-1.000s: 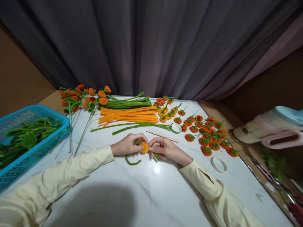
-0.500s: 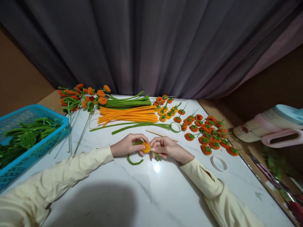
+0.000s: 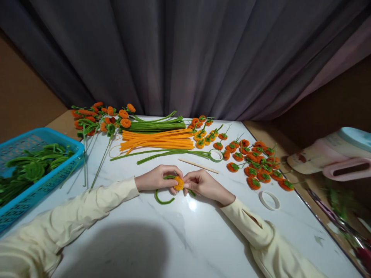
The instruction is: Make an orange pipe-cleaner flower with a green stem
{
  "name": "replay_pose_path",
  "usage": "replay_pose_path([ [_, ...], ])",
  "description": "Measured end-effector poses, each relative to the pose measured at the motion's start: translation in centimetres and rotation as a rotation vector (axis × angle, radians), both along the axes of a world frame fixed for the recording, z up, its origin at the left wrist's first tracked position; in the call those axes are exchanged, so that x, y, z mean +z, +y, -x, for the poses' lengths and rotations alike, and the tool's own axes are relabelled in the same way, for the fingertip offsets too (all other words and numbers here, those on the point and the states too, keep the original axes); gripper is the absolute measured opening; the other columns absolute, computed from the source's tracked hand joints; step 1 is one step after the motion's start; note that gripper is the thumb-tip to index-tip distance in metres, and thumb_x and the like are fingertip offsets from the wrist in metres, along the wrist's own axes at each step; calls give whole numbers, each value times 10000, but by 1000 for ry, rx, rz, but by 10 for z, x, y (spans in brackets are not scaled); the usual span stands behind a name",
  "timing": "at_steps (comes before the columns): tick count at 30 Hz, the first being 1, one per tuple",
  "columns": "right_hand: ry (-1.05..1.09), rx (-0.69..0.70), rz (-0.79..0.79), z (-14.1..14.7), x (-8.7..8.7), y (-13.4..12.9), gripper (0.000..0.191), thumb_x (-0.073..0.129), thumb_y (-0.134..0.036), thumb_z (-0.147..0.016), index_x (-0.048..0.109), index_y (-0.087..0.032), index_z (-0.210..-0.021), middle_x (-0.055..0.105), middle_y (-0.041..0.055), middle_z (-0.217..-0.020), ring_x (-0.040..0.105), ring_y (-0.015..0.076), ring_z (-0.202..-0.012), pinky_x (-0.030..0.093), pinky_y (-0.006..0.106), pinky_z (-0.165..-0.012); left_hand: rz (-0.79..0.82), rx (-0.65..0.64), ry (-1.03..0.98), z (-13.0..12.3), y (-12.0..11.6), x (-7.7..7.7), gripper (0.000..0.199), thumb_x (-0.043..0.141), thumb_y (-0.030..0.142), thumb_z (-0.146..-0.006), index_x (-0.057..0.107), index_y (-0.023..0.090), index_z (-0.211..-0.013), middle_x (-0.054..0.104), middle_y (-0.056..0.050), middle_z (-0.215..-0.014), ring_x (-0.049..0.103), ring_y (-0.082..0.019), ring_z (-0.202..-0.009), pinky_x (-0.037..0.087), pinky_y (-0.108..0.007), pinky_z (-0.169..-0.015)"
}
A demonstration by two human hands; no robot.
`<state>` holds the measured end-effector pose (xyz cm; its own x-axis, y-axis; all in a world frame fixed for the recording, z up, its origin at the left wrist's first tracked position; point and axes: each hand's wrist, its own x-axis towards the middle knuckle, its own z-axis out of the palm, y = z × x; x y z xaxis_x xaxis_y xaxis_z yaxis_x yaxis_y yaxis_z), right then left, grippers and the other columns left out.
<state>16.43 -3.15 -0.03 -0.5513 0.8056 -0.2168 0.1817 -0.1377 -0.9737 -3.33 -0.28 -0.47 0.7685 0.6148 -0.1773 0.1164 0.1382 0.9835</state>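
At the left of a white table (image 3: pixel 199 243), a blue basket (image 3: pixel 43 186) holds green fuzzy pieces (image 3: pixel 34 170). Mid-table, the left hand (image 3: pixel 159 178) has its fingers pinching a yellow-orange fuzzy ball (image 3: pixel 179 183), a curled green strip (image 3: pixel 164 203) below; the right hand (image 3: pixel 207 185) has its fingers pressed together at the ball's right edge, their exact grip hidden. Farther right lie orange flower heads (image 3: pixel 263 177).

creased cream sleeves (image 3: pixel 95 206), right cuff (image 3: pixel 236 210) slit
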Motion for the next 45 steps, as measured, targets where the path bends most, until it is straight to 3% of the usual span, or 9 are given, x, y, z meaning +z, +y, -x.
replay_pose_path([
  [6,48,-30,4,-3,1,0,350,636,-441,-753,616,-95,-807,596,13,-561,345,36,-392,262,188,-393,73,7,3,2,8,6,284,628,320,-769,531,132,-959,641,-57,-796,651,-162,-651,544,-314,-638],
  [9,71,-131,9,-4,-2,1,321,636,-422,-758,604,-108,-817,573,-8,-548,327,34,-375,233,189,-375,-325,221,40,2,6,15,214,609,273,-770,578,136,-932,637,-73,-894,622,-165,-792,508,-287,-712],
  [11,102,-235,-12,-3,-7,2,305,624,-417,-767,592,-122,-835,572,-15,-562,323,35,-364,225,193,-365,-674,446,135,2,0,21,131,591,250,-779,591,140,-849,629,-54,-834,591,-139,-741,479,-254,-682],
  [13,113,-350,-92,0,-11,1,282,605,-408,-781,581,-137,-853,574,-16,-585,350,46,-379,255,198,-373,-832,492,214,-1,-9,26,117,565,258,-806,594,145,-810,607,-20,-706,559,-115,-645,453,-228,-611],
  [18,-85,-507,-557,8,-15,-12,150,517,-295,-860,572,-158,-890,610,25,-733,491,94,-543,389,218,-498,-418,445,121,-14,-23,25,272,601,368,-791,561,159,-960,642,-46,-899,624,-148,-797,515,-233,-644],
  [21,-265,-413,-957,11,-15,-21,120,456,-184,-890,558,-154,-946,596,34,-735,512,114,-600,405,231,-553,-101,517,30,-20,-22,23,319,648,402,-743,531,146,-893,623,-10,-778,629,-141,-720,538,-271,-664],
  [25,-485,-285,-1344,11,-15,-22,156,412,-109,-894,540,-118,-983,586,59,-710,494,152,-645,395,269,-582,80,543,5,-20,-20,24,347,688,402,-708,507,145,-855,621,20,-680,630,-118,-633,527,-262,-670],
  [35,-626,-172,-1387,10,-16,-17,138,430,-126,-912,550,-92,-971,578,78,-772,456,181,-724,386,299,-647,40,428,-87,-17,-16,6,385,641,374,-752,609,105,-1025,666,-92,-1042,615,-197,-953,526,-326,-843],
  [45,-750,-110,-1450,8,-17,-15,155,429,-139,-915,572,-84,-931,554,74,-758,441,187,-724,369,312,-656,-27,439,-34,-17,-17,-3,499,634,435,-728,615,106,-1103,683,-52,-916,636,-178,-839,516,-401,-893],
])
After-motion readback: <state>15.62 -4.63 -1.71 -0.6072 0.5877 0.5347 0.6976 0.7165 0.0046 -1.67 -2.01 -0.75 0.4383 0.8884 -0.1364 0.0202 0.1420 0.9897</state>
